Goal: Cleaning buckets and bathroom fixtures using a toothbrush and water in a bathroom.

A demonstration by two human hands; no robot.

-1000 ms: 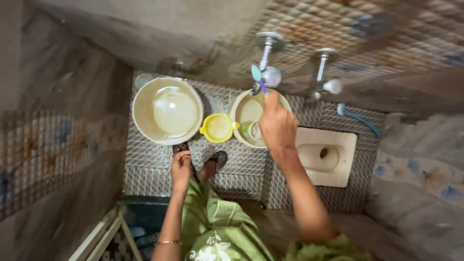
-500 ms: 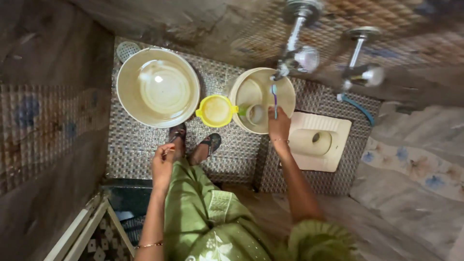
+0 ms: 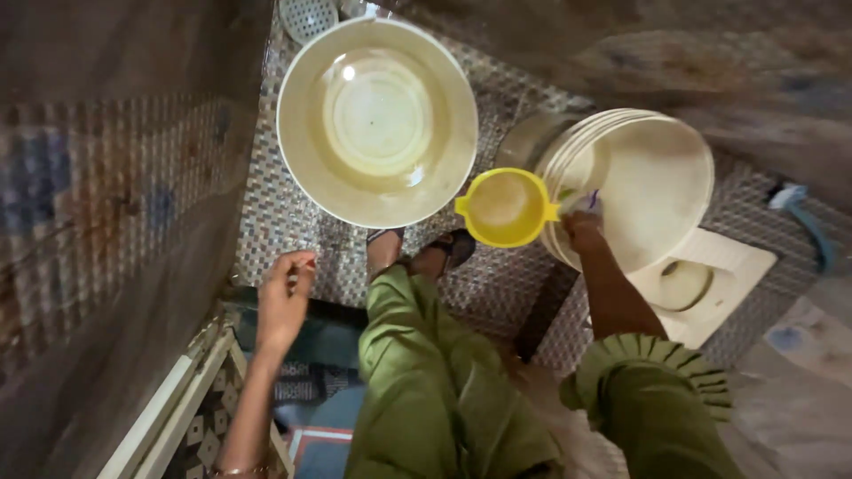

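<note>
My right hand [image 3: 581, 228] reaches down at the rim of a cream bucket [image 3: 661, 182], closed around a purple toothbrush [image 3: 592, 200] whose tip barely shows. A yellow mug [image 3: 503, 208] sits right beside this hand, against the bucket's left rim. My left hand [image 3: 286, 297] hangs free at the left near the tiled wall, fingers loosely apart, with nothing visible in it. A wide cream tub [image 3: 377, 120] holding water stands at the far left. The inside of the bucket is blurred.
A white squat toilet pan [image 3: 719, 275] lies right of the bucket. My sandalled feet [image 3: 422, 251] stand on the mosaic floor [image 3: 284, 213]. A round drain cover [image 3: 306, 16] is at the top, a blue hose [image 3: 803, 213] at the right, a white door frame [image 3: 173, 421] lower left.
My view has dropped closer to the floor and the taps have left the frame. My right hand came down with the toothbrush from the tap to the bucket. My left hand drifted left.
</note>
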